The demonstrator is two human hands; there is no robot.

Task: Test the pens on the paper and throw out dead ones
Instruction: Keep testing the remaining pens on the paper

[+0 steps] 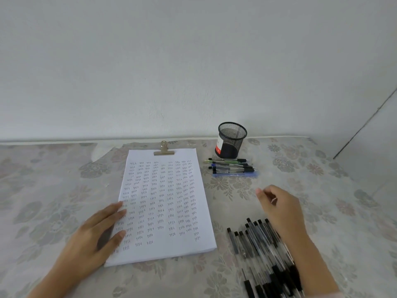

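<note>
Left hand [92,239] lies flat, fingers straight, on the single paper [165,250], at its 8 o'clock edge. Right hand [279,207], loosely curled and empty, hovers above some ten black pens [257,244] at the paper's 4 o'clock. About five coloured pens [232,166] lie by one cup [231,140] at 1 o'clock.

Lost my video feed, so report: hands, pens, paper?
Left hand flat on white clipped paper sheet, left edge. Right hand empty, hovering above pile of black-capped clear pens. Black mesh cup, row of mixed pens beyond; nothing in the way.
</note>
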